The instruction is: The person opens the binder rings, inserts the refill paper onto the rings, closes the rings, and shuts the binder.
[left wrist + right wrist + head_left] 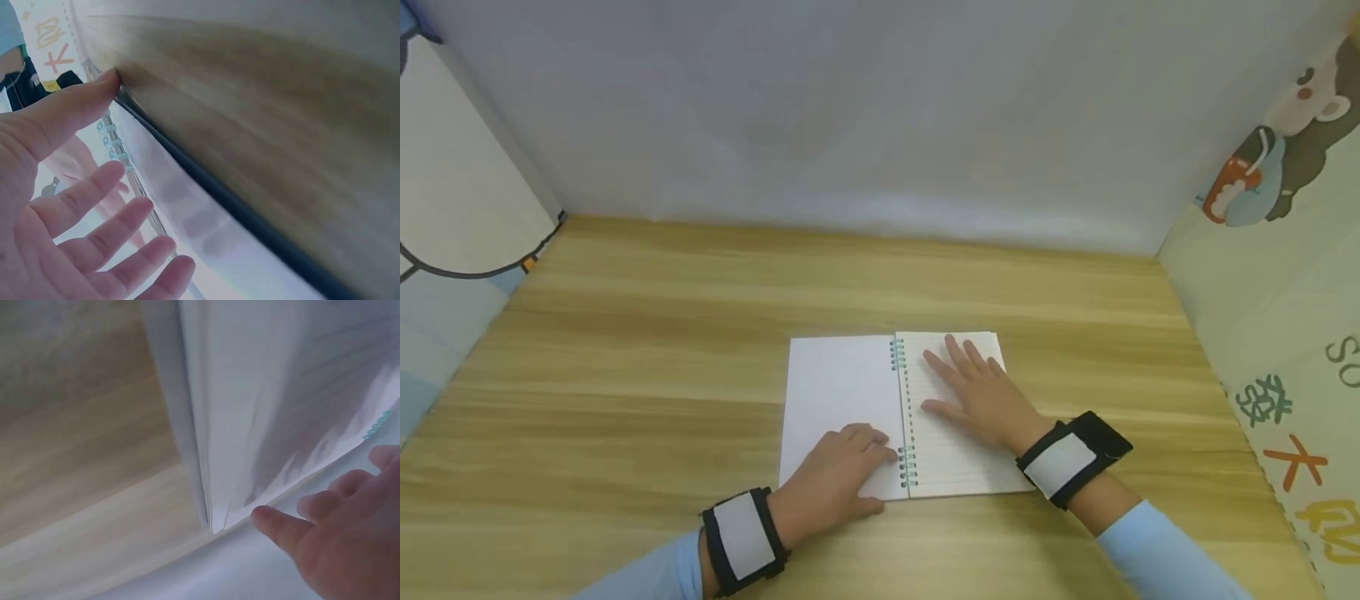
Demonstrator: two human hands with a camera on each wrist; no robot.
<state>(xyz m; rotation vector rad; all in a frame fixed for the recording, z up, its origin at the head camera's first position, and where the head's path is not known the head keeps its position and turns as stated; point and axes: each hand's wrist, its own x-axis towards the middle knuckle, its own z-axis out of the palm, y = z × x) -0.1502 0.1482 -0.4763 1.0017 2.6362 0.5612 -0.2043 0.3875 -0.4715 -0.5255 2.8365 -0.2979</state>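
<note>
An open spiral notebook (842,383) lies flat on the table, its left side blank white and its right page (940,467) ruled with lines. Green rings (907,467) run down the middle between the two sides. My left hand (838,471) is over the lower part of the blank side, fingers pointing toward the rings and thumb near the bottom edge. With fingers spread, my right hand (981,400) rests on the upper part of the lined page. In the right wrist view the little finger of the right hand (337,531) is close to the page's corner.
The notebook lies on a wood-grain table (662,375). A pale wall (865,125) stands behind it. Side panels with cartoon prints and lettering (1296,462) border the table at left and right. Each wrist wears a black strap (745,537).
</note>
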